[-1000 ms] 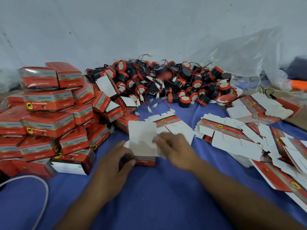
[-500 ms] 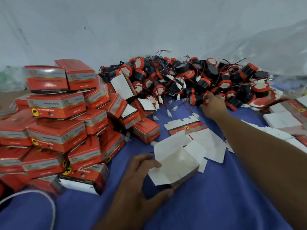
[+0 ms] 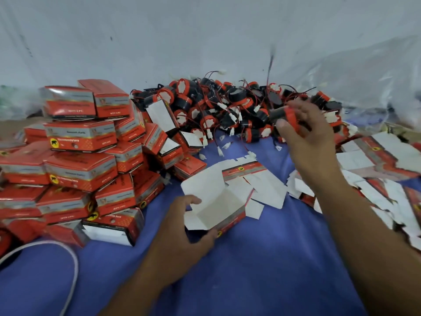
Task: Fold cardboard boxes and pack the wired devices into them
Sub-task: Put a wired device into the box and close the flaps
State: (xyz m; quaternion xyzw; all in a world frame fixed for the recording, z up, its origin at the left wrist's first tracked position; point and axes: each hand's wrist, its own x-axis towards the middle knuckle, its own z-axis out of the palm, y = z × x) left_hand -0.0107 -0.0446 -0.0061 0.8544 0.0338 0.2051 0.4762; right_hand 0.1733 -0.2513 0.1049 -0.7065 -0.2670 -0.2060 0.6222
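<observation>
My left hand (image 3: 182,233) grips an open red-and-white cardboard box (image 3: 218,208) on the blue cloth, its white flaps standing up and its inside showing. My right hand (image 3: 305,135) holds a black-and-orange wired device (image 3: 284,115) lifted just above the front of the pile of devices (image 3: 227,110), its red wire trailing upward. The pile lies at the back middle, with white connectors spilling onto the cloth.
A stack of closed red boxes (image 3: 79,160) fills the left side. Flat unfolded box blanks (image 3: 376,174) lie at the right, one more (image 3: 250,176) behind the open box. A white cable (image 3: 68,258) curves at lower left. Clear plastic sheet (image 3: 364,76) at back right.
My right hand reached to the device pile, took hold of one device and lifted it. My left hand kept hold of the open box, which now faces up.
</observation>
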